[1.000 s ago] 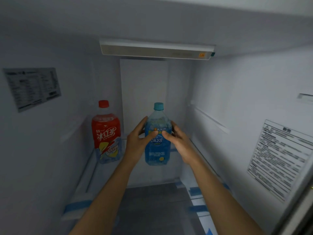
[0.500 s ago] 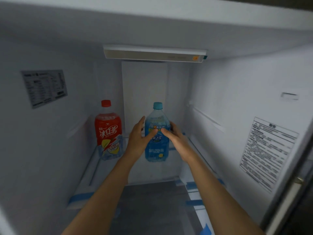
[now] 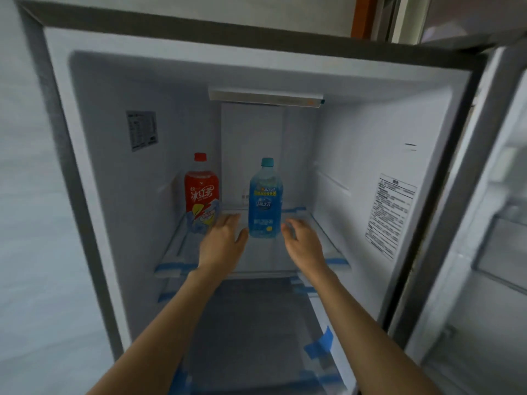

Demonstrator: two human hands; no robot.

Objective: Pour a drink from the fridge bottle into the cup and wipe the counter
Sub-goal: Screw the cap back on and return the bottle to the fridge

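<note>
From the head camera, I see both hands reaching into the open white fridge (image 3: 385, 155): the left hand (image 3: 221, 243) and right hand (image 3: 303, 242) hover spread and empty on either side of the blue plastic bottle with the teal cap (image 3: 265, 201), near its base but apparently not touching it. The bottle stands upright near the middle of the clear glass shelf (image 3: 256, 258), set back from its blue-taped front edge, with a red-labelled, red-capped drink bottle (image 3: 201, 195) upright toward the shelf's left side. By my reading, the task sits at its opening or closing end; I cannot tell whether anything has been poured. No cup, counter or cloth is in view, the bottle's fill level is hard to judge, and motion blur softens the labels and the open door (image 3: 490, 223) at right.
</note>
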